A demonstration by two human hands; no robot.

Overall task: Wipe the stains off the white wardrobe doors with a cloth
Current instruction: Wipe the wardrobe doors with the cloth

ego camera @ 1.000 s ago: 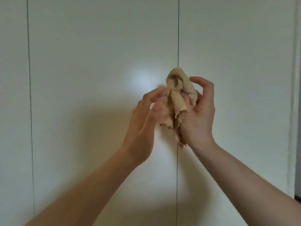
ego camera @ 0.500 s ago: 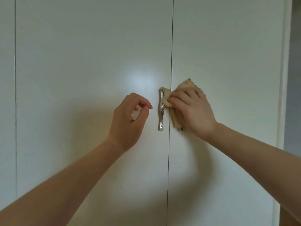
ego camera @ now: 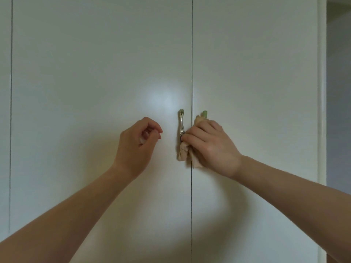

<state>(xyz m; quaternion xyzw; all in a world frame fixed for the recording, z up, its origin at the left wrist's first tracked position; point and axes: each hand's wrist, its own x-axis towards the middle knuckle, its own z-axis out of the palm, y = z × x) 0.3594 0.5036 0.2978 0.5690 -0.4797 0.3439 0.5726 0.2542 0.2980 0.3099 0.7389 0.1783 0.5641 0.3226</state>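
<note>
Right hand presses a bunched tan cloth flat against the white wardrobe doors, straddling the vertical seam between the two centre panels. The cloth sits at handle height: it touches and covers the lower end of the left door's metal handle, and it hides most of the right door's handle, of which only the top tip shows above the knuckles. Right fingers are spread over the cloth and curled down on it, gripping it against the panel. Left hand hangs just off the left door, beside the handle but apart from it; its fingers are loosely curled toward the thumb and hold nothing. Step in hand, as I judge it: wiping around the handles and the seam, early in the job, since the broad panel faces show no sign either way. No stains can be made out on the doors at this distance; a bright glare patch on the left door may mask some. Next move likely calls for steady pressure and short strokes around the handle bases, then wider passes over the panels, refolding the cloth to a clean face as needed. No brand, label or writing is legible anywhere.
</note>
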